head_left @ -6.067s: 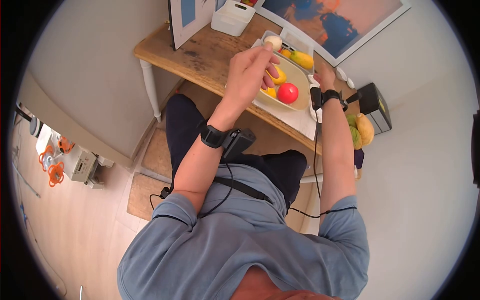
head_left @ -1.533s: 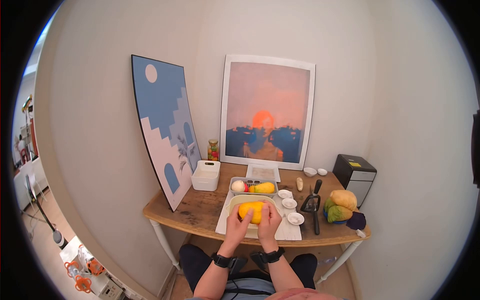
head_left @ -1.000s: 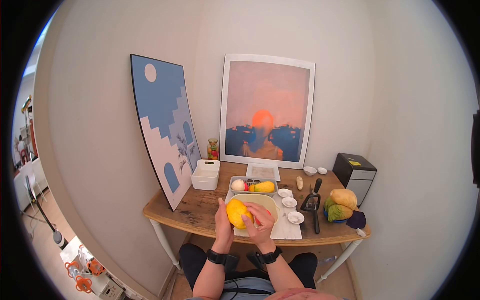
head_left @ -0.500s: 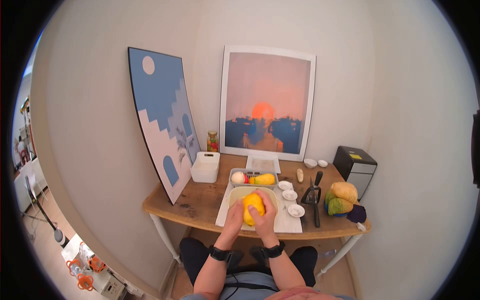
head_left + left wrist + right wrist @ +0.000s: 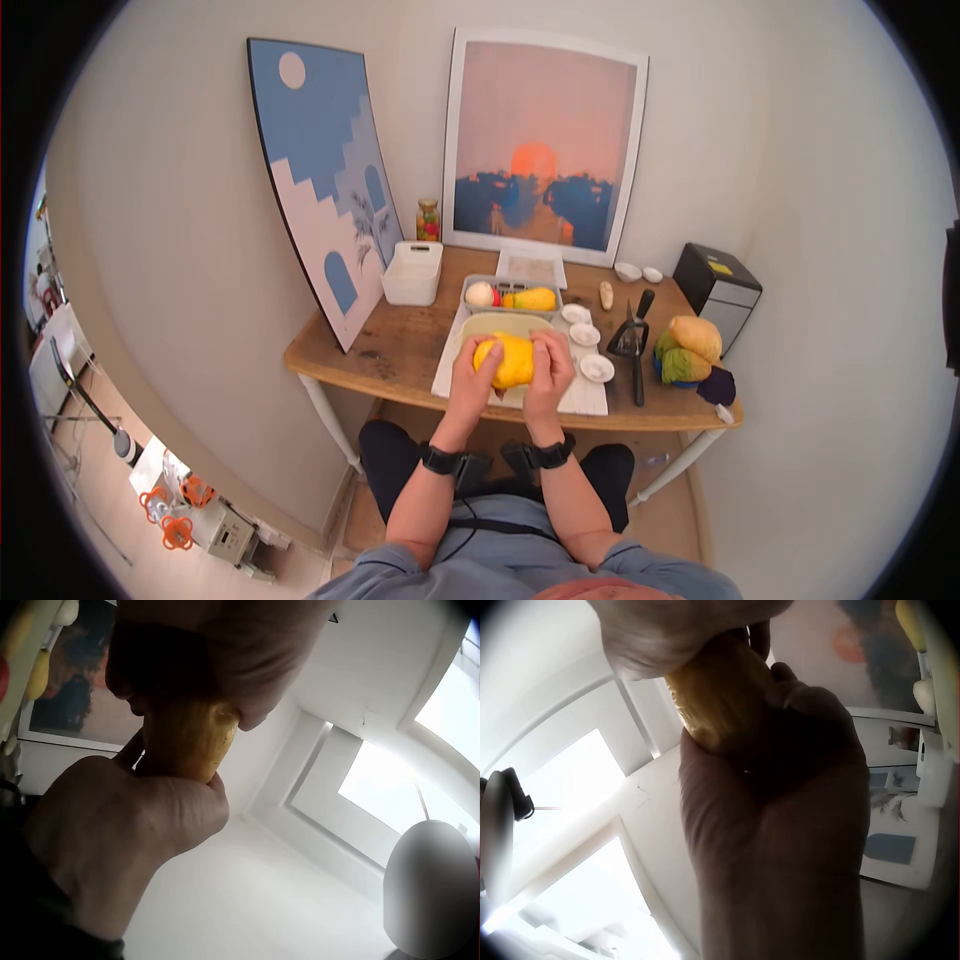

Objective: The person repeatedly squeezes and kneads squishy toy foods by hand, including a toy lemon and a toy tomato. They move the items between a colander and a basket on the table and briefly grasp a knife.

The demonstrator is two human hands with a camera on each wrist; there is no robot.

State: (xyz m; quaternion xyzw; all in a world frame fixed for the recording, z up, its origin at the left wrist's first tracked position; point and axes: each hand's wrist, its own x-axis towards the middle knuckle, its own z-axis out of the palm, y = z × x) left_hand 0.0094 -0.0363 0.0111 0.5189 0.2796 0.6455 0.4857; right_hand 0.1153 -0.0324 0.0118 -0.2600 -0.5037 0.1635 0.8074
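Both hands hold a smooth, rounded yellow fruit [image 5: 513,360] above a cream basin [image 5: 490,322] at the table's front. My left hand [image 5: 468,375] grips its left end, thumb on top. My right hand [image 5: 549,372] grips the right end. The left wrist view shows a shallow dimple and small specks on the fruit's skin [image 5: 191,742], with one hand above and one below. Dark shadow covers much of the fruit [image 5: 720,697] in the right wrist view. The hands hide most of the basin's inside.
Behind the basin, a grey basket [image 5: 512,309] holds a white round item and a yellow vegetable. Small white dishes [image 5: 597,368], a black-handled tool [image 5: 638,350] and a bowl of vegetables [image 5: 690,350] stand to the right. A white bin [image 5: 412,275] stands left.
Earliest, the hands were apart, the left over the basin, the right reaching right. More recently both hands turn the yellow fruit between them; its long side now lies across. The head view has tilted down.
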